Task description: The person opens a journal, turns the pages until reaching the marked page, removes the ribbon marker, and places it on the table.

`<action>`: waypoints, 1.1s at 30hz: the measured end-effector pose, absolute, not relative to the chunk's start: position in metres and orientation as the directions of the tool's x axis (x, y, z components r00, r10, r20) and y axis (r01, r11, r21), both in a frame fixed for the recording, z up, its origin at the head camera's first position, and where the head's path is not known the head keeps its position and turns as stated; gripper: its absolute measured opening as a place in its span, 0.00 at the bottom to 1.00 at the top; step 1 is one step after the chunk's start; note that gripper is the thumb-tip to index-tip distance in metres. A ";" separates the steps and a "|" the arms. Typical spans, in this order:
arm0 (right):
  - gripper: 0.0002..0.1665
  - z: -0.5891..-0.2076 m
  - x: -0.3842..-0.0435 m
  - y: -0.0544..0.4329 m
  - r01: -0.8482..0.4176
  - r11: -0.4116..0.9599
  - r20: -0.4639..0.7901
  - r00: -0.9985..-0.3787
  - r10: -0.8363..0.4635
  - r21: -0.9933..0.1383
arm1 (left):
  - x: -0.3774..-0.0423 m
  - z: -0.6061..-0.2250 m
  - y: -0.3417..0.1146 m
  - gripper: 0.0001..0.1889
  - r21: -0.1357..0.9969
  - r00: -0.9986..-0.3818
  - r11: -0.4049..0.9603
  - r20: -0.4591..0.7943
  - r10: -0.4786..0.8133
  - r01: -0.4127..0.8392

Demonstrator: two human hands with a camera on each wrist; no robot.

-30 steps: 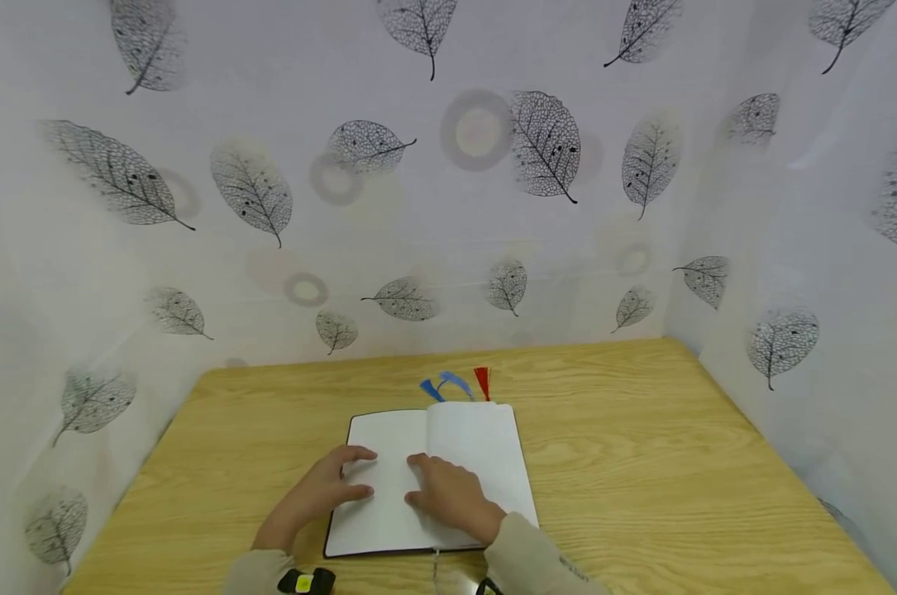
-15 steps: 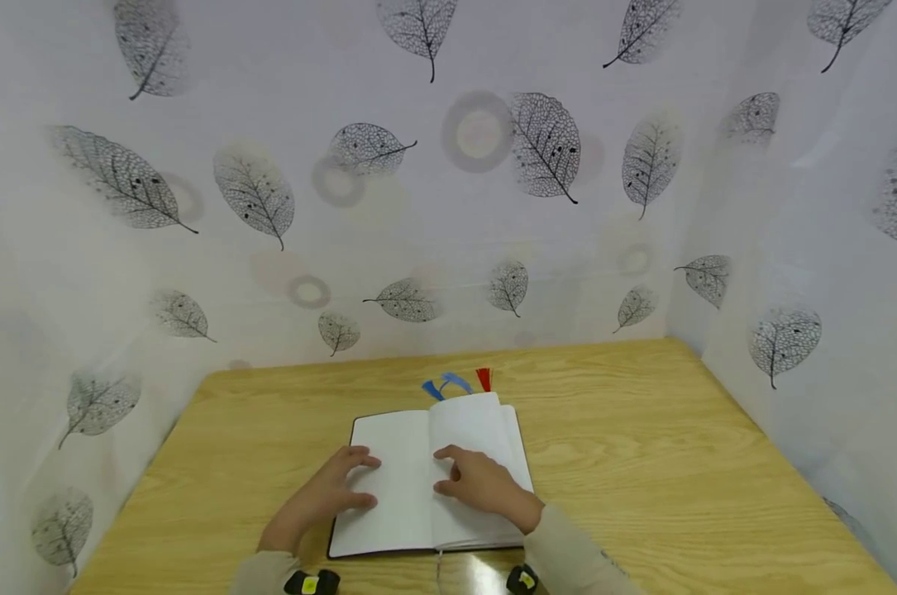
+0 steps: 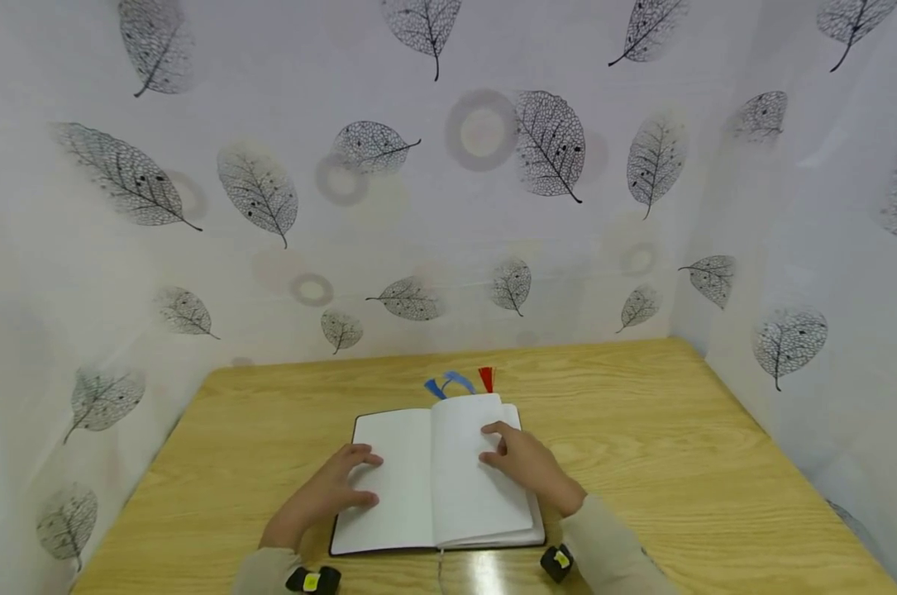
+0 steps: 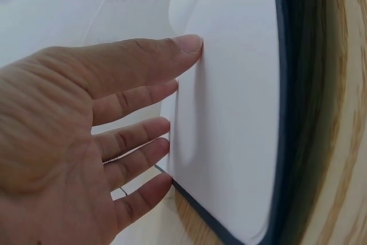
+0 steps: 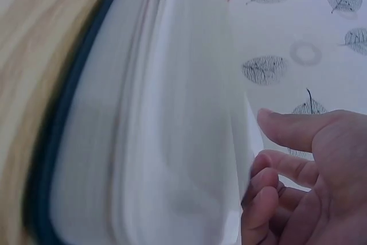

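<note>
An open notebook (image 3: 403,496) with blank white pages and a dark cover lies on the table. My left hand (image 3: 329,489) rests on the left page, thumb and fingers spread; the left wrist view shows the thumb tip and fingertips touching the paper. On the right page is my right hand (image 3: 533,467), near its outer edge. Its index finger and thumb reach onto the paper, apart from each other. In the right wrist view the other fingers of the right hand (image 5: 321,176) are bent. A top batch of leaves sits slightly offset over those beneath.
Blue tassels (image 3: 448,383) and a red tassel (image 3: 487,379) stick out beyond the notebook's far edge. A thin ribbon (image 3: 441,570) hangs from its near edge. The wooden table (image 3: 641,430) meets leaf-patterned sheets (image 3: 448,198) behind and at both sides.
My right hand has slid rightward from near the spine across the right page toward its outer edge. The top leaves on the right now lie offset from those below. The left hand stays put.
</note>
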State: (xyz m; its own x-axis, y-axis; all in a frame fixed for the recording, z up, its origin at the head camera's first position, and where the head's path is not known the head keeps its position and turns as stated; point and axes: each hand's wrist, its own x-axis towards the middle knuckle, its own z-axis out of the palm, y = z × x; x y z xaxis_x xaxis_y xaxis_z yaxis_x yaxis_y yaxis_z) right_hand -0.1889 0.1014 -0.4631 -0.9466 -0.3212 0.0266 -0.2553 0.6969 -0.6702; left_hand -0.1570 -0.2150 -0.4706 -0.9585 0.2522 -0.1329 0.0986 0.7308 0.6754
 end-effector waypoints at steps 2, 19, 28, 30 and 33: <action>0.23 -0.463 -0.191 0.107 -0.237 0.697 0.024 -0.953 -0.300 -0.677 | -0.157 -0.470 -0.215 0.25 0.674 -0.959 0.732 -0.134 0.249 0.096; 0.32 -0.476 -0.197 0.129 -0.090 0.558 -0.024 -0.981 -0.193 -0.825 | -0.165 -0.469 -0.215 0.27 0.670 -0.953 0.734 -0.141 0.268 0.107; 0.32 -0.477 -0.196 0.132 -0.089 0.467 -0.031 -0.969 -0.243 -0.880 | -0.163 -0.470 -0.220 0.27 0.691 -0.949 0.717 -0.158 0.274 0.092; 0.32 -0.477 -0.195 0.132 -0.094 0.424 -0.030 -0.960 -0.277 -0.901 | -0.162 -0.471 -0.221 0.28 0.700 -0.947 0.710 -0.171 0.273 0.078; 0.33 -0.475 -0.195 0.132 -0.096 0.352 -0.033 -0.939 -0.343 -0.931 | -0.161 -0.472 -0.225 0.28 0.703 -0.946 0.707 -0.173 0.274 0.076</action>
State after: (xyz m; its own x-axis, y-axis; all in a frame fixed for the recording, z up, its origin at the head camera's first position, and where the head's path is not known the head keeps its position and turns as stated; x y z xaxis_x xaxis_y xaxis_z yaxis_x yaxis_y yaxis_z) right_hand -0.1950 0.1324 -0.4751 -0.9387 -0.3432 -0.0327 -0.0961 0.3517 -0.9312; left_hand -0.1611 -0.2246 -0.4718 -0.9461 0.2736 -0.1733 0.0758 0.7073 0.7028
